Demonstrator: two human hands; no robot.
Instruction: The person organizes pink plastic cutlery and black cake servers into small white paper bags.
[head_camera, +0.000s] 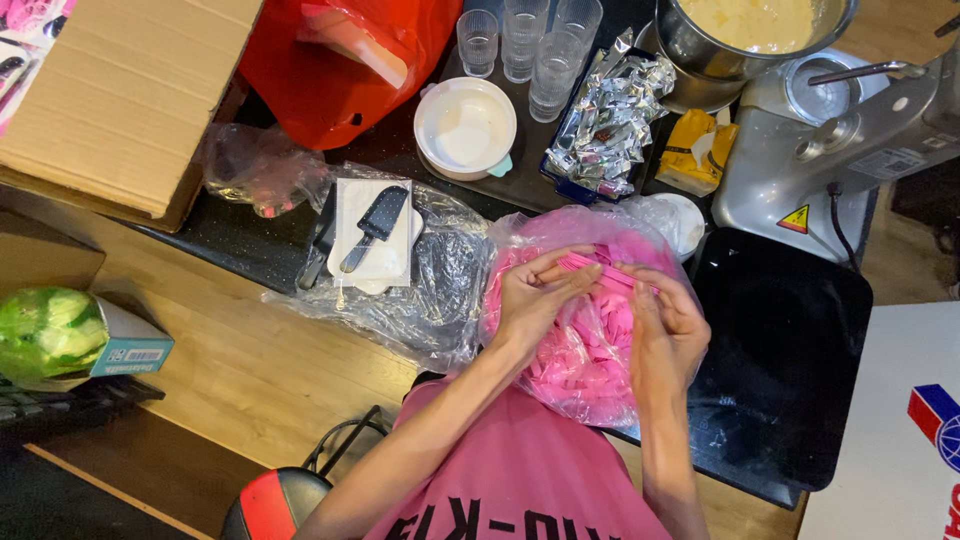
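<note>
Your left hand and your right hand both sit inside the mouth of a clear plastic bag of pink plastic cutlery, which lies on the black counter at its near edge, right against your pink shirt. Both hands are closed with the fingers pinched around a small bundle of pink pieces, held between them above the heap; which kind of cutlery they are I cannot tell. Just to the left of the bag, a crumpled clear wrapper hangs over the counter's near edge, with a white tray carrying a black cake server on it. Farther back stand a white bowl, a cluster of clear plastic cups and crumpled silver foil. At the far right corner sits a metal bowl of pale batter.
</note>
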